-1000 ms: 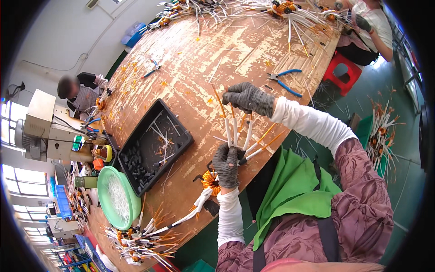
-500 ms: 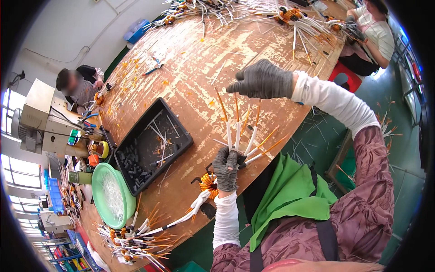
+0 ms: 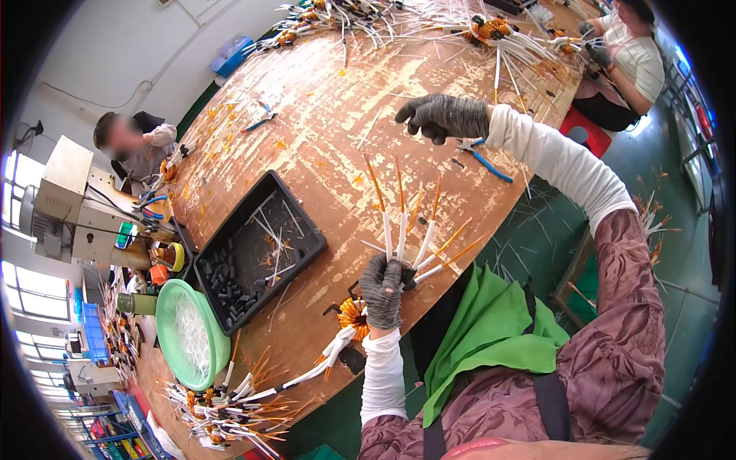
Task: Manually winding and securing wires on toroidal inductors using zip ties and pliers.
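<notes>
My left hand [image 3: 381,294], in a grey work glove, is closed around a bundle of wire leads [image 3: 402,234]. White sleeves cover their lower parts, and bare copper-coloured ends fan upward. Against the wrist side of that hand sits an orange wire-wound coil [image 3: 353,313], with more white-sleeved leads trailing to the lower left. My right hand [image 3: 448,119], also gloved, is held over the table beyond the wire tips. Its fingers are bent but apart, and I see nothing in them. Next to that wrist lie pliers with blue handles [image 3: 491,166].
Left of the leads stands a black tray [image 3: 316,239] holding short black tubes and white strips. A green basin [image 3: 224,349] of clear slivers adjoins it. Finished-looking coils [image 3: 215,410] pile at the near left. Other pliers [image 3: 261,119] lie farther off. Two people sit at the table's far sides.
My right hand has drawn up and away from the copper tips, and its fingers have spread. The blue-handled pliers beside it have come into sight. My left hand stays nearly in place.
</notes>
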### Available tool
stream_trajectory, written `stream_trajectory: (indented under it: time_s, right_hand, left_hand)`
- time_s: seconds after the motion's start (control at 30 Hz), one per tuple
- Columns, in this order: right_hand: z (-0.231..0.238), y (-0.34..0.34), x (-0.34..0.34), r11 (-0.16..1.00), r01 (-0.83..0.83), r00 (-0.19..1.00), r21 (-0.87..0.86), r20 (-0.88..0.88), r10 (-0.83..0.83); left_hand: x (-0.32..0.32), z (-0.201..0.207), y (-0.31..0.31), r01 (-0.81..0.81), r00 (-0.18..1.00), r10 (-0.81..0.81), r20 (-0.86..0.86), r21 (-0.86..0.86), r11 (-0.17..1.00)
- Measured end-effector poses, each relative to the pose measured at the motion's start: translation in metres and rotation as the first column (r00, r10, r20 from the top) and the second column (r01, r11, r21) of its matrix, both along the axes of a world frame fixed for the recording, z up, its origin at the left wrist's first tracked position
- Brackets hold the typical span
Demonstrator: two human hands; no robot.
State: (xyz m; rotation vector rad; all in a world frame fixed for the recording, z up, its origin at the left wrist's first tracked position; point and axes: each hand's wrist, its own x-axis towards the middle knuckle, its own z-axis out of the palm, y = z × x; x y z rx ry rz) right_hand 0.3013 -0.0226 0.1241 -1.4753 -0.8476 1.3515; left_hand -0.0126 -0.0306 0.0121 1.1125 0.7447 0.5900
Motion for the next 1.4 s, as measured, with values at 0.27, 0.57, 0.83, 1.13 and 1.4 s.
stream_trajectory:
  time_s: [0.27,0.57,0.83,1.13,1.4]
  right_hand:
    - [0.002,-0.008,-0.008,0.996,-0.087,0.995,0.018,0.057,0.086]
    - [0.009,-0.005,-0.02,0.994,-0.093,0.972,-0.053,0.21,0.102]
    - [0.017,0.002,-0.029,0.986,-0.136,0.921,-0.1,0.353,0.163]
    - [0.008,-0.004,-0.042,0.931,-0.301,0.907,-0.205,0.241,0.346]
    - [0.0,-0.033,-0.086,0.969,-0.179,0.973,-0.172,0.115,0.2]
  left_hand:
    - [0.002,0.002,-0.001,0.026,0.999,-0.025,0.027,-0.029,0.999]
    - [0.002,-0.001,-0.001,0.013,1.0,-0.012,-0.01,0.019,1.0]
    - [0.001,-0.003,0.0,0.019,1.0,-0.019,0.0,0.017,1.0]
    - [0.001,-0.001,-0.003,0.005,1.0,-0.005,0.027,-0.013,1.0]
    - [0.0,-0.003,0.001,0.008,0.998,-0.009,0.067,0.015,1.0]
